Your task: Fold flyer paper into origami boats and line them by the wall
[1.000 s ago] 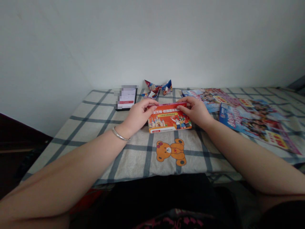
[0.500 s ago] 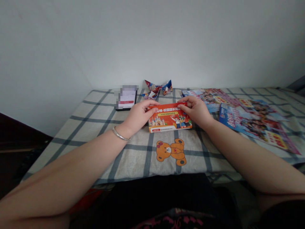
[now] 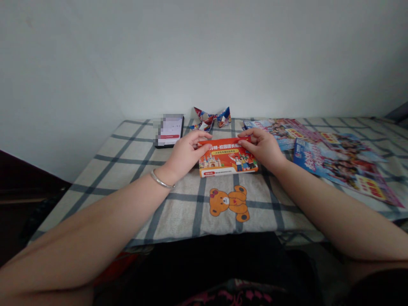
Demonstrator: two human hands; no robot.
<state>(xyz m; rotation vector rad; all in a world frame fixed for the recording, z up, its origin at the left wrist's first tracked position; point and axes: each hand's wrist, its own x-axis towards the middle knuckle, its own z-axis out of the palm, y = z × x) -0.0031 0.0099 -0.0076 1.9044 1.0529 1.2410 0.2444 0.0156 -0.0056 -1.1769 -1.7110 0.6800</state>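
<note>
A red printed leaflet [image 3: 228, 157] with a castle, cartoon people and Chinese lettering lies before me on the checked cloth, its near edge bent down. My left hand [image 3: 192, 148] grips its upper left corner, thumb on the printed face and fingers at the far edge. At the upper right corner my right hand [image 3: 259, 146] pinches it in the same way. The fingertips behind the far edge are partly hidden. A folded paper piece [image 3: 212, 117] with several pointed ends, in blue and red print, stands just beyond the leaflet.
A phone [image 3: 170, 131] with a lit, partly blurred screen lies left of the folded paper. Several blue and pink flyers [image 3: 338, 165] overlap on the right. The checked tablecloth [image 3: 178, 212] bears a bear picture [image 3: 228, 203] near the front edge. A wall [image 3: 204, 55] rises behind.
Both hands keep their hold on the leaflet's upper corners. Its near edge has shifted very slightly; the other things stay where they were.
</note>
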